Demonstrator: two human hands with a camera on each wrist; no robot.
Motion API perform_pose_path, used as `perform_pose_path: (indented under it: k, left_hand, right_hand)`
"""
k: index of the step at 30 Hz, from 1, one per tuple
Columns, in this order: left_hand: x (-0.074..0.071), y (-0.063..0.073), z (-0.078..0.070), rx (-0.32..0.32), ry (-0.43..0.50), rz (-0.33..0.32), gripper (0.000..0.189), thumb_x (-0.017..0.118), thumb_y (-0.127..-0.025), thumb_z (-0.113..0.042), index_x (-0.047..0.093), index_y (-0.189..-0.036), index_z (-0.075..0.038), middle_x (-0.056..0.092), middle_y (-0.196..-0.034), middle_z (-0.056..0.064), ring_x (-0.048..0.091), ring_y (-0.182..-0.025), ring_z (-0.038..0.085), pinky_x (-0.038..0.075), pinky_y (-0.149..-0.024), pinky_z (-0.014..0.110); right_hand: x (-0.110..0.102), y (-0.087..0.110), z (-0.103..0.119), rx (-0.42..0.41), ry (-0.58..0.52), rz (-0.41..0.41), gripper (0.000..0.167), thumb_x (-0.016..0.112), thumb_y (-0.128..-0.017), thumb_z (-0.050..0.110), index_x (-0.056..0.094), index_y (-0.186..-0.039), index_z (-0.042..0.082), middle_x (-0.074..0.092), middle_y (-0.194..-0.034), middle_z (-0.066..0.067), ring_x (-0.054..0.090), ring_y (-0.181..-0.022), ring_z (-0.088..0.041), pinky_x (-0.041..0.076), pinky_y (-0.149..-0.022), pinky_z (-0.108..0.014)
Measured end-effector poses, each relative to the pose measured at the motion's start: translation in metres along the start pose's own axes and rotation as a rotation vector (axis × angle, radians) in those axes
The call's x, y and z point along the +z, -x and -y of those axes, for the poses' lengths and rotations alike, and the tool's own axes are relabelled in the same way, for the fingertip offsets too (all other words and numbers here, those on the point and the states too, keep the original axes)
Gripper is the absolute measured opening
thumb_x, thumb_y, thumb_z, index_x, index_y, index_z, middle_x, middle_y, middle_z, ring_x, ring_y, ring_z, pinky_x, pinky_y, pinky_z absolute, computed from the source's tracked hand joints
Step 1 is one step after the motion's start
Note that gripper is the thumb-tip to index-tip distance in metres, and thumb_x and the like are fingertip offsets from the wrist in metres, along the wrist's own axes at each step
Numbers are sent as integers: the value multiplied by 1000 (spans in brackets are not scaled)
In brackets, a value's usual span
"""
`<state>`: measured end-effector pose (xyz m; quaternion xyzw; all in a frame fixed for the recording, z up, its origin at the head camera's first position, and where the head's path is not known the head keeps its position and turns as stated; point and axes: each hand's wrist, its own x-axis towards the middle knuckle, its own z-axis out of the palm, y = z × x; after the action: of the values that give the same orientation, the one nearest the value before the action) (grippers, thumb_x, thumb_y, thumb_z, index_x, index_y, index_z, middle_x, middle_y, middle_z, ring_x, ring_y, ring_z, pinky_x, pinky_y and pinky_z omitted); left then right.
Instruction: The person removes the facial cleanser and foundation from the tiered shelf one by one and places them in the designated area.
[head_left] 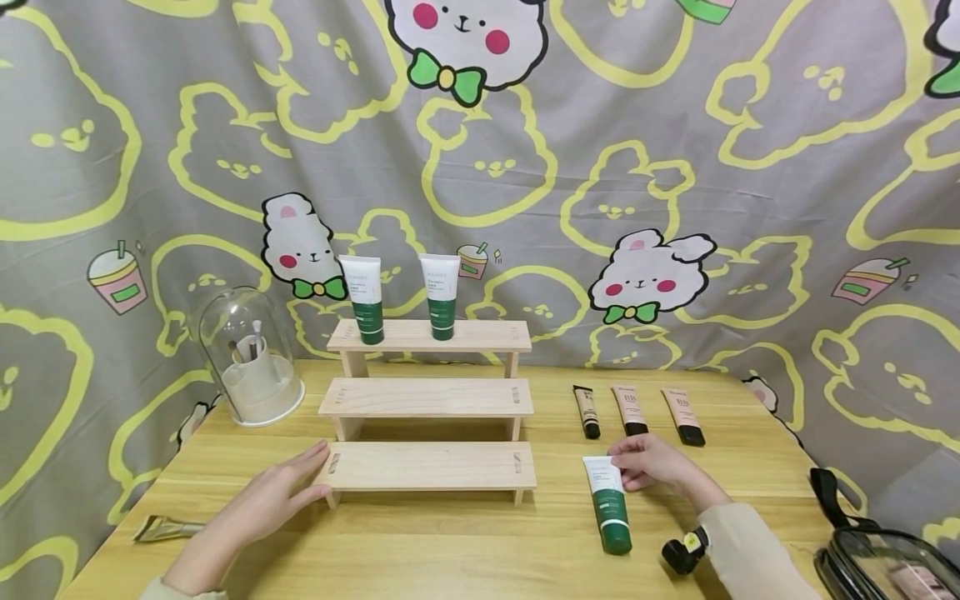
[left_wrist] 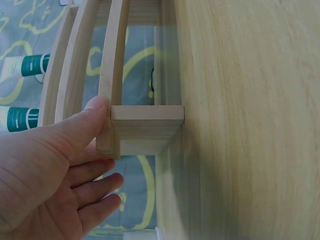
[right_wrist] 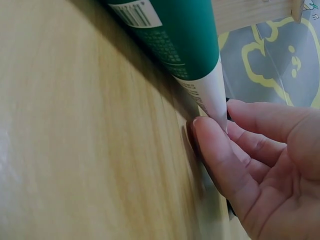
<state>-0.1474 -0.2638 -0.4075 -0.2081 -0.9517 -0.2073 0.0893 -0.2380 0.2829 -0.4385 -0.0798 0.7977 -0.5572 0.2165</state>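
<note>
My right hand (head_left: 651, 463) pinches the flat white end of a white-and-green squeeze tube (head_left: 609, 505) between thumb and fingers. The tube's green cap end points toward the table's front edge, and its barcode side shows in the right wrist view. At the left end of a three-tier wooden display stand (head_left: 431, 464), my left hand (head_left: 262, 500) rests against the lowest step. Its thumb touches the board's edge in the left wrist view, while the other fingers stay loosely extended. Two similar tubes, one on the left (head_left: 363, 300) and one nearer the middle (head_left: 441, 297), stand upright on the top step.
Behind my right hand lie a small beige-and-black tube (head_left: 587, 412) and two pink BB cream tubes (head_left: 628, 410). A clear dome holder (head_left: 258, 367) with brushes stands at the back left. Nearby are a flat brush (head_left: 167, 529) and, at the right edge, a clear pouch (head_left: 885, 562).
</note>
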Motion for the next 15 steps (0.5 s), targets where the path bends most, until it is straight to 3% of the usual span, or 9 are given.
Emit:
perform_pose_path:
  k: [15]
  left_hand:
    - [0,0,1,5,7,6,56,62,-88,-28,47,-127,10,42,-133,24,46,-116,41,35,-97,52]
  right_hand:
    - [-4,1,3,-16,31,-22,30,57,-90,6,52,-110,-16,58,-75,-9,59,-64,-17,56,-56,-29]
